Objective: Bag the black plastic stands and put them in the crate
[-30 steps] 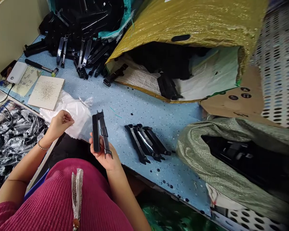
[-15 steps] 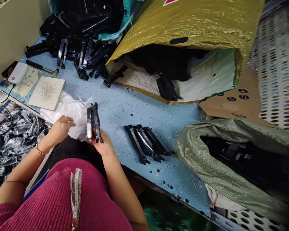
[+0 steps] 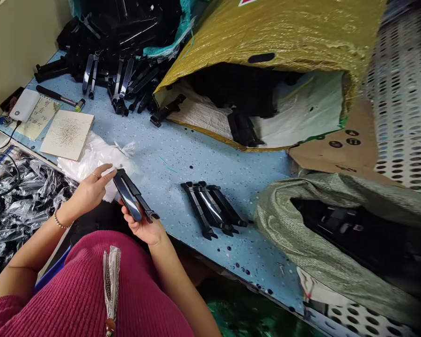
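Note:
A long black plastic part (image 3: 128, 194) with a glossy strip lies tilted in my right hand (image 3: 145, 227), whose fingers are closed around its near end. My left hand (image 3: 94, 187) has its thumb and forefinger at the part's far end, pinched against it; the exact contact is small. Beneath and behind that hand is a heap of thin white plastic bags (image 3: 98, 152). To the right, several similar black parts (image 3: 212, 208) lie side by side on the blue speckled table (image 3: 161, 140).
A gold woven sack (image 3: 284, 37) lies open at the back, black parts inside. More black parts (image 3: 122, 84) pile up back left. Nearby are a hammer (image 3: 59, 97), a square board (image 3: 68, 133) and a white power bank (image 3: 24, 105). A grey-green sack (image 3: 277, 206) stands right; wrapped pieces (image 3: 24, 201) fill the left.
The black part has turned from nearly upright to slanting, its far end swung left. My left hand has moved up and right to meet that end.

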`<state>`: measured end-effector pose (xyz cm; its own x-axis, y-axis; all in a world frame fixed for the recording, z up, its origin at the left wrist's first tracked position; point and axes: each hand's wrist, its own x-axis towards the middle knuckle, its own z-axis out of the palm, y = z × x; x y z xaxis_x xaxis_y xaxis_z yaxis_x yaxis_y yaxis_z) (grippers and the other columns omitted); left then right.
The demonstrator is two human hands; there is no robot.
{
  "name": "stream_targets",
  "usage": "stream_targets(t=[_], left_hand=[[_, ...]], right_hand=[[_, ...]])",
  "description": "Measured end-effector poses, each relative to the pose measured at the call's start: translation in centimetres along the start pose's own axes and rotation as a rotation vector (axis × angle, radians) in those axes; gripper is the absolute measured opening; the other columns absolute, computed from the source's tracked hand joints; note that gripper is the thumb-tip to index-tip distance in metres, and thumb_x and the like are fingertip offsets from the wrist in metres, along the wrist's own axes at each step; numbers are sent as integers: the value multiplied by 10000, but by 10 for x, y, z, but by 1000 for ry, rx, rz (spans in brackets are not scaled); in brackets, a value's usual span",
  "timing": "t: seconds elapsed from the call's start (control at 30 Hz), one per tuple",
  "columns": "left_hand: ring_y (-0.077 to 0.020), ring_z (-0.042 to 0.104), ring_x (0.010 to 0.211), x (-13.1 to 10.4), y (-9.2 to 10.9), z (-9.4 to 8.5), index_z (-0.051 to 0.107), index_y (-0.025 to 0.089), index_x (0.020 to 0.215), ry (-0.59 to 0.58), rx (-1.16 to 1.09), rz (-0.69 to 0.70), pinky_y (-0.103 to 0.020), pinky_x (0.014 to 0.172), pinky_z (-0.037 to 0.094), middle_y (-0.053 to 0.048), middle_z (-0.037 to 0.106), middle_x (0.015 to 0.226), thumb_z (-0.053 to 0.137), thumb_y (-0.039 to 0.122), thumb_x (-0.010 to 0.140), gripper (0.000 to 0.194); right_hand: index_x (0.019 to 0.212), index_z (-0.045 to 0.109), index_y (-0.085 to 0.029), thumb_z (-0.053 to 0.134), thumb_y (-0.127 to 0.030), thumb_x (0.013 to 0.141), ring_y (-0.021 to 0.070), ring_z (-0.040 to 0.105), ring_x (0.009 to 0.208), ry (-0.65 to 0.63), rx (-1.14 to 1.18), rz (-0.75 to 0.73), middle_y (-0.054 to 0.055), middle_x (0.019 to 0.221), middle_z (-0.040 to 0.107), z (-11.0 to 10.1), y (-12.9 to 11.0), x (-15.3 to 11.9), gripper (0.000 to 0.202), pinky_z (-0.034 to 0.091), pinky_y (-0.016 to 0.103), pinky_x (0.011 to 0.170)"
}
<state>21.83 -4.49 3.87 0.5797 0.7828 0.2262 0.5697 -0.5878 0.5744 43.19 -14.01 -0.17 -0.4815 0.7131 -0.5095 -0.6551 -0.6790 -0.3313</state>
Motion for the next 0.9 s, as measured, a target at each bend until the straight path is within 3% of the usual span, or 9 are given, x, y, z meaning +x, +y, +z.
stream_targets(t=[0.17, 0.23, 0.33, 0.47, 0.57, 0.67, 0.73, 0.8, 0.9], left_hand=[[-353, 628, 1271, -12, 4, 3, 604, 146, 1399, -15, 243, -143, -549, 1056, 552, -238, 500, 1529, 428, -28, 859, 594], [-355, 549, 1387, -11, 6, 6, 495, 145, 1512, -5, 221, -136, -546, 1140, 495, -221, 458, 1580, 402, -29, 871, 671], [-296, 446, 1491, -11, 17, 10, 254, 188, 1645, -20, 62, 36, -473, 1204, 452, -187, 384, 1642, 359, -18, 905, 776], [-229, 461, 1483, -18, 39, 13, 153, 267, 1669, -158, -208, 277, -409, 1202, 465, -152, 464, 1586, 377, -27, 910, 845], [-230, 528, 1417, -26, 42, 12, 210, 303, 1654, -193, -347, 261, -401, 1157, 509, -146, 529, 1499, 416, -20, 908, 839], [-244, 588, 1327, -29, 33, 11, 326, 341, 1611, -147, -381, 171, -405, 1095, 545, -142, 539, 1434, 494, 27, 902, 793], [-310, 527, 1392, -27, 27, 12, 358, 334, 1597, -98, -330, 89, -482, 1139, 498, -166, 447, 1515, 645, 153, 887, 787], [-415, 346, 1521, -22, 23, 16, 341, 299, 1609, -107, -266, 57, -580, 1198, 404, -207, 235, 1661, 806, 314, 813, 922], [-424, 180, 1589, -16, 25, 24, 398, 240, 1578, -163, -274, 107, -566, 1225, 370, -214, 14, 1735, 806, 323, 839, 849]], right_hand=[[1053, 758, -166, 802, -382, 814, 71, 640, 613, 51, 75, -56, 17, 863, 740, -5, -6, 12, 325, 548, 128, 502], [1058, 755, -164, 787, -383, 825, 84, 643, 612, 25, 48, -35, 29, 869, 744, -3, -3, 15, 322, 546, 146, 485], [991, 750, -184, 778, -422, 820, 102, 627, 586, 12, -57, -60, 31, 829, 742, 2, 1, 21, 295, 525, 176, 450], [807, 706, -238, 823, -453, 751, 139, 617, 599, 234, -216, -352, -16, 727, 698, 5, 2, 24, 251, 551, 239, 513], [942, 723, -250, 822, -414, 774, 169, 656, 757, 397, -431, -516, -6, 830, 729, 5, 1, 19, 255, 576, 271, 693], [1126, 702, -244, 770, -424, 821, 200, 668, 814, 519, -711, -579, 12, 901, 753, 5, 2, 18, 361, 560, 308, 749], [1184, 681, -243, 745, -438, 835, 206, 672, 800, 514, -741, -565, 12, 918, 761, 6, 5, 20, 404, 558, 319, 736], [1190, 682, -247, 742, -428, 839, 209, 675, 793, 479, -737, -554, 11, 917, 762, 8, 6, 21, 399, 560, 326, 734], [1084, 725, -243, 756, -407, 838, 219, 688, 824, 351, -781, -501, 23, 923, 765, 9, 3, 14, 297, 562, 346, 786]])
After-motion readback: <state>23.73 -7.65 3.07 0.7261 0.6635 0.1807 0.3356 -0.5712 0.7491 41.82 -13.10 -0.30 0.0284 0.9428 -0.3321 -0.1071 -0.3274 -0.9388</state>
